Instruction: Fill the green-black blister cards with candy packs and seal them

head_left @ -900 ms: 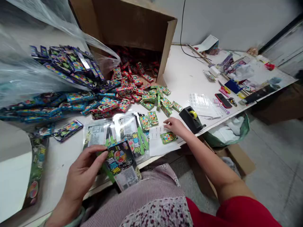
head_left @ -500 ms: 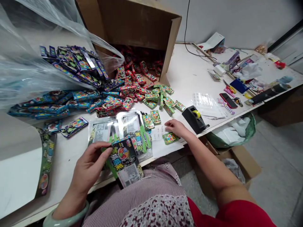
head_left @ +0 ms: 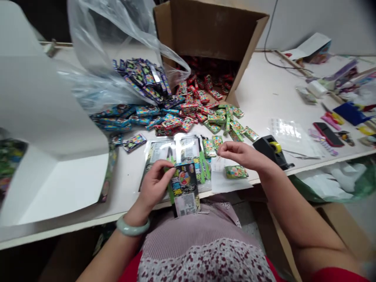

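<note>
Head view: left hand (head_left: 155,184) gripping a black-and-green card packet (head_left: 185,188) upright at the near edge of the worktop (head_left: 258,78), over clear plastic bags (head_left: 164,152). Right hand (head_left: 242,154) raised, thumb and fingers pinched narrow, nothing visible between them, just above a small green box (head_left: 236,171), near a black tape dispenser (head_left: 272,150).

Soft white light is filling the room, and hardly any dark shadows are showing. The plastic bag (head_left: 96,35) is shining a little, and the table (head_left: 264,78) is bending and getting blurry near the picture's edges.
</note>
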Tool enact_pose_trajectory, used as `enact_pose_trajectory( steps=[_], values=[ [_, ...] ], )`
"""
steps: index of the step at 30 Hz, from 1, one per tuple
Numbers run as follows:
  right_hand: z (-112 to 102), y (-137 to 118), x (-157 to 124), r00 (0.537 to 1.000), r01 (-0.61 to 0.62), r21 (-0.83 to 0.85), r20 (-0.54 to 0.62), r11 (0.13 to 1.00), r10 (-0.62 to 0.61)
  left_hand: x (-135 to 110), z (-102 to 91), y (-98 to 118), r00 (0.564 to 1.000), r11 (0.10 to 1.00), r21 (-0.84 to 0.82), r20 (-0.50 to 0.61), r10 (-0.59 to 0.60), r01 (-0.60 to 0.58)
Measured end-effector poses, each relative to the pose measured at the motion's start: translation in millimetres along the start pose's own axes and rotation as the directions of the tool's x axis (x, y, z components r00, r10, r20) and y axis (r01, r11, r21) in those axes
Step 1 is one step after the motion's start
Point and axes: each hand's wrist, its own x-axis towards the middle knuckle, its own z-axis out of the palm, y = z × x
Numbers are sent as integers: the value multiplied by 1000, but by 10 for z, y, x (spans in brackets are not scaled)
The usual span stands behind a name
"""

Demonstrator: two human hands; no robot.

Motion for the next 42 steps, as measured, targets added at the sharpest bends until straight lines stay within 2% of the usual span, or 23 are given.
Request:
enact_pose_trajectory(
  steps=[2, 5, 7, 10, 16, 20, 23, 24, 26, 28, 29, 30, 31, 32, 33, 34, 35, 36, 37, 38, 40, 41, 42],
  values=[
    [222, -383, 184, 984, 118, -45, 143, 992, -110, -3, 18, 13, 1000, 1000, -30, 7, 6, -6],
    [521, -720, 458, 963, 149, -216, 252, 965, -92, -19, 13, 11, 999, 998, -63, 31, -18, 20],
    [638, -770, 606, 958, 107, -310, 286, 945, -14, -29, -1, 5, 998, 996, -78, 48, -40, 44],
    [689, -740, 737, 940, 62, -375, 333, 925, 72, -28, -2, -6, 996, 992, -110, 63, -60, 67],
    [702, -734, 800, 946, 41, -431, 308, 902, 104, -6, 92, 3, 998, 994, -99, -26, -55, 52],
    [750, -621, 847, 954, -23, -320, 276, 947, 116, -11, 115, 14, 997, 995, -93, -69, -36, 30],
    [787, -476, 873, 932, -167, -90, 310, 982, 188, -68, 118, -41, 995, 986, -144, -58, -87, 78],
    [799, -432, 870, 914, -233, 3, 343, 972, 218, -104, 120, -64, 991, 972, -199, -26, -133, 125],
    [821, -372, 844, 863, -368, 166, 427, 915, 270, -197, 108, -79, 969, 914, -324, 108, -221, 244],
    [829, -362, 793, 810, -467, 264, 510, 844, 289, -297, 31, -14, 938, 862, -387, 247, -245, 327],
    [822, -373, 762, 800, -484, 301, 534, 822, 275, -339, -47, 58, 934, 863, -384, 268, -237, 329],
    [805, -389, 733, 810, -473, 339, 529, 813, 251, -370, -156, 152, 946, 881, -366, 238, -223, 299],
    [778, -405, 707, 839, -437, 375, 498, 818, 220, -386, -299, 261, 967, 911, -335, 153, -202, 243],
    [742, -415, 688, 876, -383, 404, 444, 831, 188, -388, -472, 373, 986, 947, -277, 21, -163, 162],
    [701, -412, 677, 915, -320, 421, 369, 849, 162, -374, -672, 473, 981, 979, -185, -158, -110, 80],
    [660, -394, 675, 947, -261, 420, 284, 869, 148, -347, -892, 545, 936, 998, -65, -350, -28, 6],
    [626, -359, 682, 968, -218, 400, 206, 890, 144, -310, -1122, 576, 853, 996, 81, -515, 81, -46],
    [603, -307, 694, 979, -189, 363, 143, 912, 146, -266, -1349, 557, 776, 971, 234, -604, 181, -45],
    [593, -242, 711, 985, -169, 313, 96, 935, 146, -217, -1560, 486, 752, 925, 380, -610, 251, -1],
    [597, -170, 732, 989, -149, 255, 61, 956, 138, -167, -1744, 367, 760, 858, 513, -569, 313, 31],
    [636, -26, 778, 995, -101, 110, 13, 989, 100, -74, -1999, 31, 811, 726, 686, -447, 377, 41],
    [661, 35, 804, 997, -71, 26, -9, 997, 71, -39, -2065, -157, 860, 679, 734, -364, 358, 28],
    [684, 83, 832, 999, -39, -72, -29, 997, 37, -15, -2095, -339, 883, 630, 776, -312, 350, 24]
  ],
)
